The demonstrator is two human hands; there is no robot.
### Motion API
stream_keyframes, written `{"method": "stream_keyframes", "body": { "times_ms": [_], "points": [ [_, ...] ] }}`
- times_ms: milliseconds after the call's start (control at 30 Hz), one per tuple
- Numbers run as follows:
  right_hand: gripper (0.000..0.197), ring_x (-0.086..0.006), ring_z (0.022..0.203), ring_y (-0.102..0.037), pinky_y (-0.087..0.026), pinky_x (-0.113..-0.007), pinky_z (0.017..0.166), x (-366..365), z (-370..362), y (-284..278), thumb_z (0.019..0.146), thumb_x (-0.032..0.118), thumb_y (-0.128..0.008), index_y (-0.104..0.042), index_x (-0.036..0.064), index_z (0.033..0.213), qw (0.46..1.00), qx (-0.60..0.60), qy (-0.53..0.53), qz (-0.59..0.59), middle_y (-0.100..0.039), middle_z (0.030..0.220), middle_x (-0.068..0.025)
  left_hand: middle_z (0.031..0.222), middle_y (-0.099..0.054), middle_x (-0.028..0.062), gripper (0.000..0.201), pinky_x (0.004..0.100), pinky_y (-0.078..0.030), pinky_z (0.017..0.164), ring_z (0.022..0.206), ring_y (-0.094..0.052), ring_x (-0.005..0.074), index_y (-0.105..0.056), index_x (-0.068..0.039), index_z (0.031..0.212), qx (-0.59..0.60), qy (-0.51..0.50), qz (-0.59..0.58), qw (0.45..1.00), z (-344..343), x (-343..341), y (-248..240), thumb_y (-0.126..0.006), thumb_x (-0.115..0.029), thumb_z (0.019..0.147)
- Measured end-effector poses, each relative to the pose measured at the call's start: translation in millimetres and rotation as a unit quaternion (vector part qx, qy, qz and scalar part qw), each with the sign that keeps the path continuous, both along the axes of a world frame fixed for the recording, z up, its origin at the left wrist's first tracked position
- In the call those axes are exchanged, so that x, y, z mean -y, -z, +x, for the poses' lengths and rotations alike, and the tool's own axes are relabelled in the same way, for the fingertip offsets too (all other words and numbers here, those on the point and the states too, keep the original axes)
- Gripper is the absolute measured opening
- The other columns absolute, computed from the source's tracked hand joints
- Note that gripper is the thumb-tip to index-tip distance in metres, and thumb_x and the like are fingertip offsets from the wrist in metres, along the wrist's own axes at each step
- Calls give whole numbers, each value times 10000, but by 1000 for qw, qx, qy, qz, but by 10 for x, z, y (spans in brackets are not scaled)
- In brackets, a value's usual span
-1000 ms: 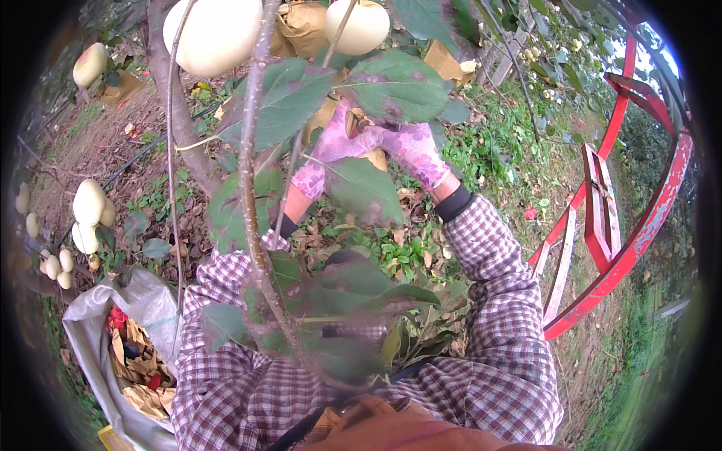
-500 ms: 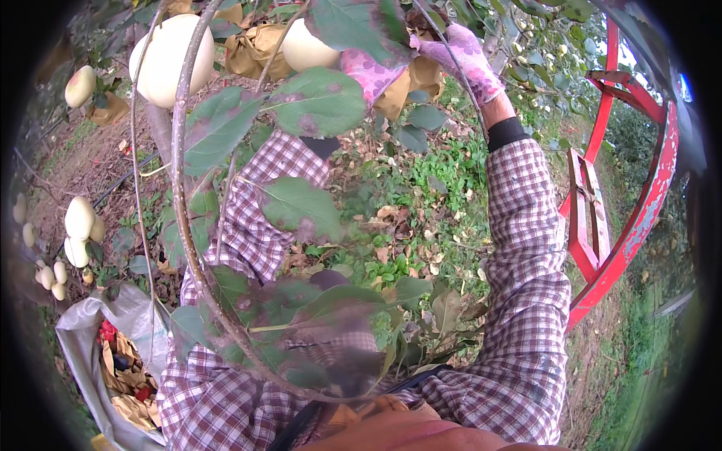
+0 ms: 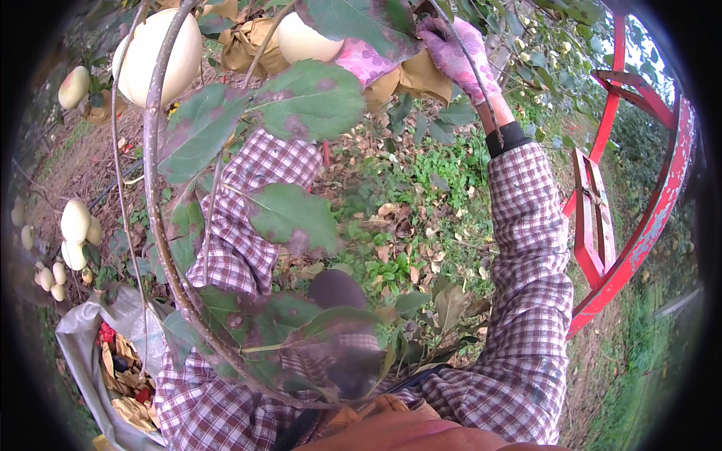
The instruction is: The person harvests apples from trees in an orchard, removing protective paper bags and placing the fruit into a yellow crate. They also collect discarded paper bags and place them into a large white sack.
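Note:
Both hands wear pink patterned gloves and are raised among the branches at the top of the view. My right hand [image 3: 460, 59] has its fingers closed on the edge of a brown paper bag [image 3: 426, 78]. My left hand [image 3: 364, 62] is against the bag's left side; a large green leaf [image 3: 361, 26] hides its fingers. Whatever the paper encloses is out of sight. Left of my hands hang a pale fruit [image 3: 307, 39] and a larger, nearer-looking pale fruit [image 3: 159, 59], with another crumpled brown paper bag [image 3: 248, 46] between them.
A curved branch [image 3: 154, 188] and spotted leaves [image 3: 304, 101] cross in front of my left arm. At lower left is a grey sack [image 3: 83, 331] holding brown and red paper. A red metal ladder [image 3: 639, 240] stands at right. More pale fruits [image 3: 75, 222] hang at left.
My right hand has moved slightly down, and the brown paper between my hands shows more widely spread. The near branch and large fruit appear farther left.

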State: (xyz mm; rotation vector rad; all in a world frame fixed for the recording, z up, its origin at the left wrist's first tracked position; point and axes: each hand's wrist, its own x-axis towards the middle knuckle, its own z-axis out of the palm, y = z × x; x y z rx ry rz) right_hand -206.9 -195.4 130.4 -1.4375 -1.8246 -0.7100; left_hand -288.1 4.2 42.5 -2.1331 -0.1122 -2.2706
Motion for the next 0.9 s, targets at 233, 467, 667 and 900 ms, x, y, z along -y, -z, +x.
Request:
{"method": "stream_keyframes", "body": {
  "times_ms": [233, 467, 667, 900],
  "points": [
    [182, -274, 843, -735, -567, -361, 804, -40, 209, 73, 876, 187, -710, -777, 55, 983, 968, -199, 69, 137, -762, 903, -146, 847, -695, 121, 170, 404, -500, 661, 735, -655, 280, -703, -71, 1018, -179, 0, -339, 924, -622, 515, -49, -688, -197, 905],
    [191, -137, 850, -679, -549, -282, 805, 123, 555, 665, 911, 79, -732, -754, -35, 1063, 901, -433, -30, 13, -750, 961, -73, 905, -747, 111, 275, 385, -547, 753, 816, -717, 281, -690, -74, 1186, -164, 56, -427, 888, -1166, 966, 136, -707, -165, 927],
    [161, -100, 844, -657, -539, -267, 794, 327, 372, 1171, 908, 60, -710, -759, -15, 1042, 877, -475, -47, 47, -735, 927, -40, 909, -681, 97, 271, 412, -546, 695, 779, -682, 357, -666, -52, 1045, -69, -46, -118, 990, -1271, 1179, 627, -780, -114, 807],
    [445, -186, 795, -683, -549, -310, 696, 643, -491, 626, 859, 60, -725, -697, 145, 1295, 990, -86, -19, 113, -670, 922, -35, 916, -645, 51, 338, 411, -521, 619, 726, -661, 313, -679, -96, 969, -109, -120, 33, 986, -1567, 1354, 348, -809, -111, 658]
  ]
}}
